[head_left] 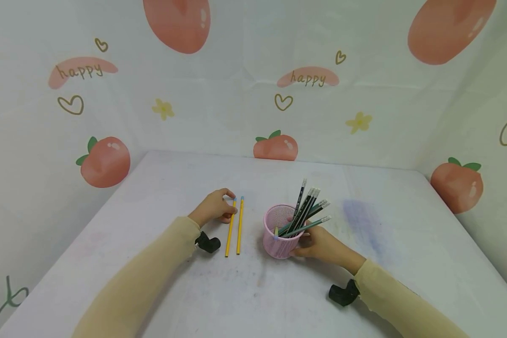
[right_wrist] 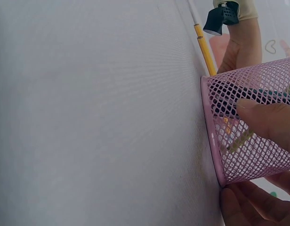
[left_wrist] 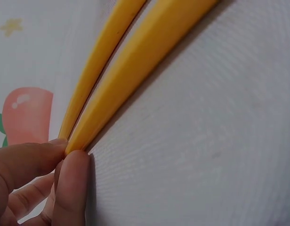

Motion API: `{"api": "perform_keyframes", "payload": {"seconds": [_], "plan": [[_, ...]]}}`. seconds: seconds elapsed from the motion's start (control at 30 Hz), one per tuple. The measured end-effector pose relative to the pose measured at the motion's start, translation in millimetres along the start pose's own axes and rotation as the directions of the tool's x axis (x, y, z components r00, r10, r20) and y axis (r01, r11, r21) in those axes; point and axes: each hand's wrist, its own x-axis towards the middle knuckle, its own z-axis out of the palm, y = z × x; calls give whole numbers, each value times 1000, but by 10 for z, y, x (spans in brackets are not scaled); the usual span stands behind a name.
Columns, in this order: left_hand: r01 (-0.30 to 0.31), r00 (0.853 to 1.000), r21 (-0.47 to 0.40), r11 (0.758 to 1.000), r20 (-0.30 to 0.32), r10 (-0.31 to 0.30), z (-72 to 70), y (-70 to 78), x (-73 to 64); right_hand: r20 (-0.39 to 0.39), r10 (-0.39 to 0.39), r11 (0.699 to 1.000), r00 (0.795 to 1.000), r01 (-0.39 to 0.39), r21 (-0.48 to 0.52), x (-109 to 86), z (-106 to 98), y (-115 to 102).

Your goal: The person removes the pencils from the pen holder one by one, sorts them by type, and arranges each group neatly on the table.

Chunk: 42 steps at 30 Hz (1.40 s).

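Two yellow pencils lie side by side on the white table. My left hand pinches the blue-tipped far end of the left yellow pencil between thumb and fingers. Close on its right lies the second yellow pencil; in the left wrist view its end is partly behind my fingertip. My right hand grips a pink mesh pencil holder from the right, thumb on the near side. Several dark and green pencils lean out of the upright holder toward the right. The holder's base meets the table in the right wrist view.
A white cloth backdrop with peaches, hearts and flowers rises behind and beside the table. A faint blue-purple stain marks the tabletop right of the holder. Black wrist devices hang below both sleeves.
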Motion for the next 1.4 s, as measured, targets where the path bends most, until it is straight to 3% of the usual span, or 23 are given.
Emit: {"api": "perform_keyframes", "payload": {"seconds": [0.53, 0.67, 0.87, 0.97, 1.1, 1.27, 1.4], "plan": [[8, 1000, -37, 999, 10, -8, -14, -11, -8, -3, 8, 1000, 1000, -8, -23, -13, -4, -10], [16, 1000, -66, 998, 23, -15, -45, -11, -11, 0, 5, 1000, 1000, -5, -21, -5, -2, -5], [29, 1000, -27, 999, -3, -30, -148, 71, -39, 0, 1, 999, 1000, -1, -38, 6, 0, 0], [-17, 1000, -39, 999, -15, 16, -227, 149, -81, 0, 0, 999, 1000, 0, -40, 5, -1, -3], [-130, 992, -100, 986, -13, 129, -323, 278, -217, 0, -2, 999, 1000, 2, -36, 4, -5, -6], [-271, 962, -180, 946, -8, 274, -337, 429, -456, -1, -2, 999, 1000, 2, -36, 3, -8, 2], [-338, 939, -223, 915, -5, 345, -254, 523, -660, -2, 2, 999, 1000, -3, -35, 2, -7, -4]]}}
